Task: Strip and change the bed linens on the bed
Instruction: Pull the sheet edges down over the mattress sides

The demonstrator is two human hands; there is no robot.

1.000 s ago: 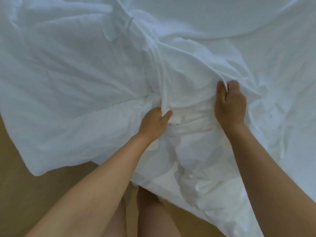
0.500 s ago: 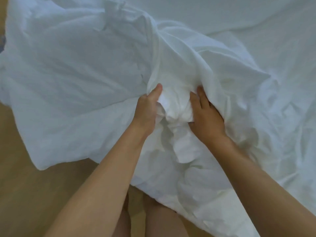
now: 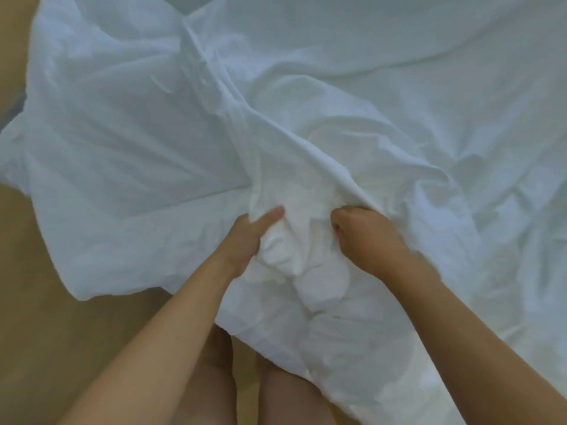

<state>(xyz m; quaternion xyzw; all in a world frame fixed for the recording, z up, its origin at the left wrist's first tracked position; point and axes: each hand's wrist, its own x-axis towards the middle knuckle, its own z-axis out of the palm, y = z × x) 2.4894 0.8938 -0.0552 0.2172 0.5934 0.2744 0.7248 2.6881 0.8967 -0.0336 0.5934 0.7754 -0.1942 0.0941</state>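
A large white duvet cover [image 3: 129, 154] lies crumpled across the bed, its near edge hanging over the floor. A bunched white wad of bedding [image 3: 299, 237] sticks out between my hands at the cover's fold. My left hand [image 3: 248, 237] grips the cover's edge on the left of the wad, thumb pointing up. My right hand [image 3: 365, 237] is curled into a fist, clutching the cover's fold on the right of the wad. Smoother white sheet [image 3: 399, 35] covers the bed further back.
Tan wooden floor [image 3: 46, 348] shows at the lower left and along the left edge. My bare legs [image 3: 214, 388] stand at the bottom, right against the hanging linen.
My right hand went from flat on the wad to a fist gripping the fold. Both hands have drawn nearer to me, and the cover has spread wider to the left.
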